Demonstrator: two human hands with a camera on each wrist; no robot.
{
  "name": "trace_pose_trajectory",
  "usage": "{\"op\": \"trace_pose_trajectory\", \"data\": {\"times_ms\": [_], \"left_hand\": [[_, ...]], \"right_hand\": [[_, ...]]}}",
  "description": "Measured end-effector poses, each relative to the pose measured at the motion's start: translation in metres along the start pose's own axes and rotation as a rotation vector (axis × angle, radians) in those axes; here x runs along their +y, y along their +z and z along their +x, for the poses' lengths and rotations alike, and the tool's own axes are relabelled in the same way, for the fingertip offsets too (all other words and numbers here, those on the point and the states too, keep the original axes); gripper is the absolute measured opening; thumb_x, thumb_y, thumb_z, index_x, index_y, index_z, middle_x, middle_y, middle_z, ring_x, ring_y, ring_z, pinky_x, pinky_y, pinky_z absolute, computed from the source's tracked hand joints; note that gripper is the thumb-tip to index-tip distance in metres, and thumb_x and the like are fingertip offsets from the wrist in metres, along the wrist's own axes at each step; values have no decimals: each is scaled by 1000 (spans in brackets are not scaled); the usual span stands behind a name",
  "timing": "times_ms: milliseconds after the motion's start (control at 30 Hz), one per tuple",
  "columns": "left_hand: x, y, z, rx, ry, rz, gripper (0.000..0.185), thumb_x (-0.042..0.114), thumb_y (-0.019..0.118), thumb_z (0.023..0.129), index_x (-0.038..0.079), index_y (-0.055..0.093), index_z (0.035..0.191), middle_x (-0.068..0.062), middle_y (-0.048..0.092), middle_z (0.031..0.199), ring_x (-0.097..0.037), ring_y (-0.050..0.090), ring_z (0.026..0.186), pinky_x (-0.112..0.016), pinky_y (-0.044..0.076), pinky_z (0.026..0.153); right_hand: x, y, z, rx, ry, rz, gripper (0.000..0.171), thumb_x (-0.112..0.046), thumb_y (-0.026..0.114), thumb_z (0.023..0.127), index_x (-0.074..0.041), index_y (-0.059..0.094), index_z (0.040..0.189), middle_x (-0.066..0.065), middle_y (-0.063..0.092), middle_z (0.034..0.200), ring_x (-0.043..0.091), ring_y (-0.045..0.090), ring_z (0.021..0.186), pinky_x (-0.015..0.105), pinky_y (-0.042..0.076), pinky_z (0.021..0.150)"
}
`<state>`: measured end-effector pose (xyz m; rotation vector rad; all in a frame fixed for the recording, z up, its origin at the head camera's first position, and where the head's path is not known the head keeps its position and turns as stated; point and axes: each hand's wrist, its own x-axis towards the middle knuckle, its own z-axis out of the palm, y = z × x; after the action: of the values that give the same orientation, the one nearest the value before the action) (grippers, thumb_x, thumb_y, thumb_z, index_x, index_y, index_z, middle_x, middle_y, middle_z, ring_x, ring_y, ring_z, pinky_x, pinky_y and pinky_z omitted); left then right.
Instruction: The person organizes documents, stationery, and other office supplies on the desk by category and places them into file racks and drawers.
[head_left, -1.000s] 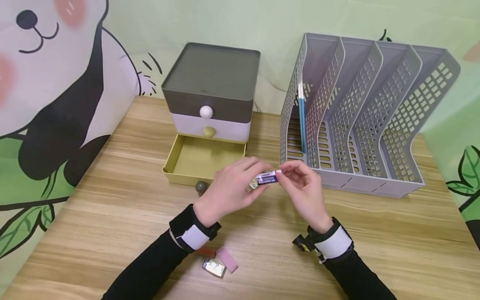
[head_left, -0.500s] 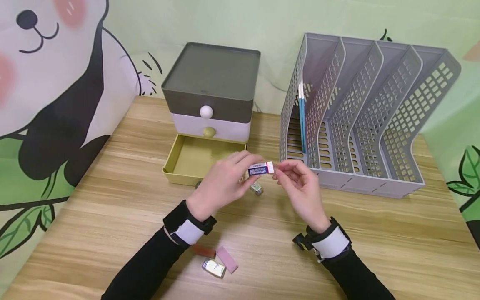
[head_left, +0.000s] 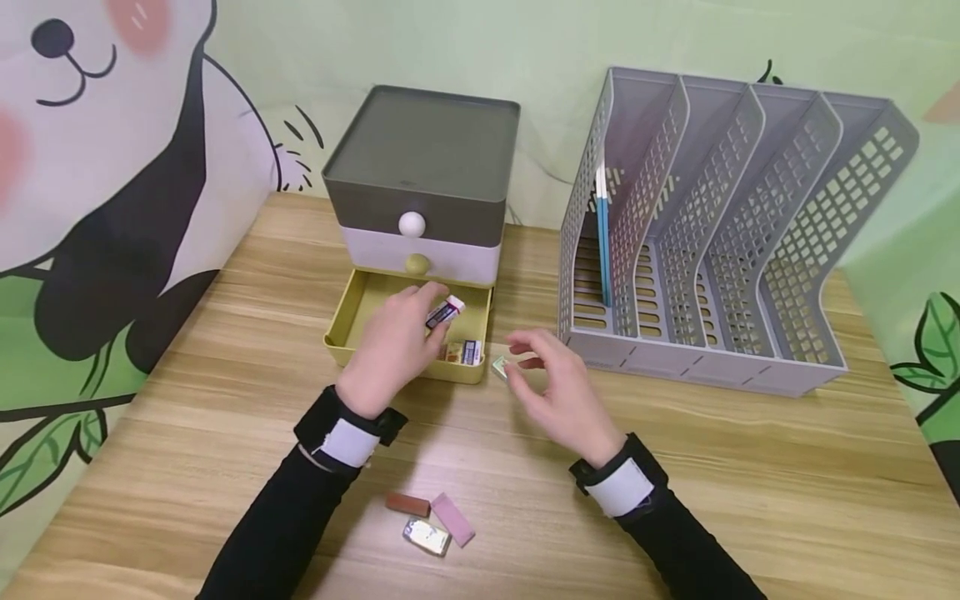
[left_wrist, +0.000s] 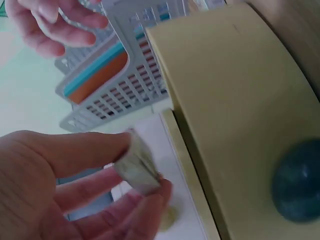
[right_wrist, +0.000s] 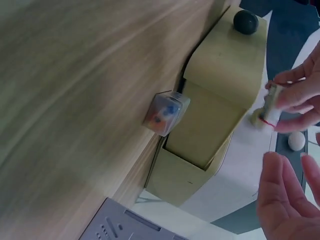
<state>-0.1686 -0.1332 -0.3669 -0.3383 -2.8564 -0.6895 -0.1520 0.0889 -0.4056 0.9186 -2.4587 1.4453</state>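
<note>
Head view: white, blue-sleeved eraser point(head_left: 444, 312)

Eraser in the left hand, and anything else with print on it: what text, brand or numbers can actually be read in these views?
Eraser held by the left hand: dark printed sleeve, lettering too small to read.
Two small items in the yellow drawer: print blurred, unreadable.
Wrapped item on the table: label unreadable.
No legible words, brands or numbers anywhere.

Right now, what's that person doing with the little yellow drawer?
A person's left hand pinches a small eraser above the open yellow drawer of the little drawer box. Two more erasers lie inside it. The right hand, fingers loose, hovers by a small clear box on the table.
</note>
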Motion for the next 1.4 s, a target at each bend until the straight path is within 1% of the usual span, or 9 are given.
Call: {"op": "trace_pose_trajectory", "data": {"times_ms": [200,367,567,733,800,900,1000,1100,1400], "left_hand": [[-15,-1,1,-32,-128,51,28,8,72,85,-3,65,110,-19,69,95,-37,66,85,-48,52,70],[-26,3,1,-50,-177,79,16,9,72,84,-2,65,94,-17,67,83,-37,65,75,-49,52,62],[-33,11,3,-85,-186,87,17,12,74,84,0,62,85,-13,64,75,-33,63,71,-47,51,61],[-36,13,7,-287,-194,123,19,16,63,93,2,69,82,-9,65,76,-27,62,72,-42,50,65],[-37,13,8,-335,-190,134,23,14,57,95,3,69,79,-9,65,76,-26,61,72,-42,50,67],[-40,15,9,-321,-185,138,21,9,52,95,3,67,80,-11,65,79,-29,63,75,-44,51,68],[-41,18,10,-315,-172,134,18,4,52,92,2,69,96,-14,69,93,-31,65,87,-45,52,75],[-41,21,11,-343,-154,128,26,2,54,88,2,70,109,-15,69,106,-32,64,98,-45,51,81],[-40,24,14,-383,-173,91,20,3,56,85,0,71,97,-15,68,101,-30,64,93,-43,51,83]], "right_hand": [[-2,9,3,-98,-35,-61,33,-3,63,89,1,59,122,13,62,118,31,62,100,42,54,84],[-5,15,6,-133,-57,-90,34,-3,64,88,0,60,122,13,62,119,29,63,101,39,54,84],[-4,19,8,-158,-44,-95,34,0,64,87,0,60,121,12,61,119,28,63,102,38,54,85],[-2,18,8,-151,-35,-84,36,2,62,87,0,60,123,14,60,122,30,62,103,40,54,85],[-1,18,8,-152,-37,-79,36,2,62,87,0,60,123,14,60,122,30,62,103,41,54,85],[0,18,8,-154,-39,-73,36,3,62,86,1,60,122,15,60,122,31,62,102,41,54,84],[1,18,8,-161,-38,-72,36,3,62,86,1,60,122,15,60,121,32,63,101,41,54,83],[2,18,7,-170,-34,-74,35,3,61,87,2,60,121,15,61,121,32,63,97,41,55,81],[5,17,7,-187,-34,-84,36,5,62,85,1,61,121,15,61,121,32,64,98,40,55,82]]}}
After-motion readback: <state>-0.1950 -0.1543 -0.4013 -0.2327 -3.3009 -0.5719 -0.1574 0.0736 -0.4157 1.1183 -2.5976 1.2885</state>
